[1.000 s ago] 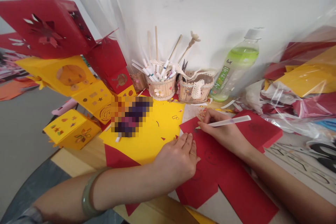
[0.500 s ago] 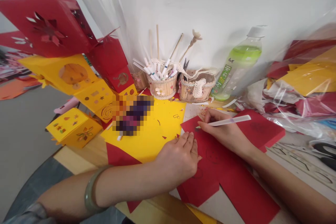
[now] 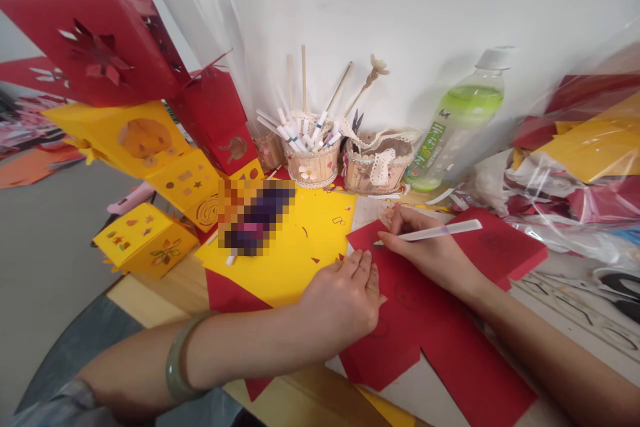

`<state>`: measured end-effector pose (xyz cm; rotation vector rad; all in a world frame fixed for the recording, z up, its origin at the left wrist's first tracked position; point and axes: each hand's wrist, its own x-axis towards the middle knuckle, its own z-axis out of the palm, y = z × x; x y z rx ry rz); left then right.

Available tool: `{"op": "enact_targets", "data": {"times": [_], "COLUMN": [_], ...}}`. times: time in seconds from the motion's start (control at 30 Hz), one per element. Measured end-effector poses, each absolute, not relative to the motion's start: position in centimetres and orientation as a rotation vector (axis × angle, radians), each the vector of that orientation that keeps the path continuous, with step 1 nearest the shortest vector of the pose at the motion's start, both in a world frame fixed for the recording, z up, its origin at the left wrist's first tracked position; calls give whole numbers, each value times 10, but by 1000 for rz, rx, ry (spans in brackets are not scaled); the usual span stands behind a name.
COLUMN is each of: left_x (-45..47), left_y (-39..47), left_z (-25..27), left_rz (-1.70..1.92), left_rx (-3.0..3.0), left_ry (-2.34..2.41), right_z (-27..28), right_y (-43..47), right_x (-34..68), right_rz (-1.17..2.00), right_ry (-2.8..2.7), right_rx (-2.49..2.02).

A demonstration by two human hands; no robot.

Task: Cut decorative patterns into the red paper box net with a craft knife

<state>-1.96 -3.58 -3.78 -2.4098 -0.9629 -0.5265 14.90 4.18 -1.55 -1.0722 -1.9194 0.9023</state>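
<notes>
A flat cross-shaped sheet of red card (image 3: 400, 333) lies before me, with small dark drawings on it. My right hand (image 3: 425, 247) pinches a white felt-tip pen (image 3: 440, 231), its tip at the card's upper left flap near a small dark mark. Resting on the card's left edge, my left hand (image 3: 345, 293) has its fingers laid together and the thumb partly showing; it holds nothing I can see. Under my left forearm and wrist is a yellow sheet (image 3: 310, 213) with a few small drawn marks and red scraps.
Small baskets stand by the wall, one filled with pens (image 3: 313, 167), another with lace (image 3: 380, 163). A green drink bottle (image 3: 457, 120) leans beside them. Stacked red and yellow paper boxes (image 3: 145, 233) rise at left. Scissors (image 3: 620, 287), a stencil ruler (image 3: 575, 313) and bagged paper (image 3: 590, 147) lie right.
The view has shifted slightly, so everything sits a little further right. Both hands keep almost the same place on the red card, and the pen stays in my right hand.
</notes>
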Motion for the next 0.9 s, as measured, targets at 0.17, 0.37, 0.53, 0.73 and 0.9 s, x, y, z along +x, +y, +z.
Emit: {"op": "enact_targets", "data": {"times": [0.17, 0.37, 0.53, 0.73, 0.9], "left_x": [-20, -20, -20, -20, -20], "left_y": [-35, -35, -35, -35, -35], "left_z": [-39, -39, -39, -39, -38], "left_rz": [-535, -509, -528, -549, -550], "left_rx": [-2405, -2412, -2407, -2402, -2405], "left_ry": [-951, -949, -953, -955, -945], "right_z": [-15, -19, -21, -19, -20], "right_y": [41, 44, 46, 45, 44], "right_x": [149, 151, 152, 151, 151], "right_rz": [907, 913, 915, 917, 924], "right_ry": [-1930, -1908, -1894, -1893, -1907], "right_rx": [-1067, -1057, -1056, -1055, -1049]}}
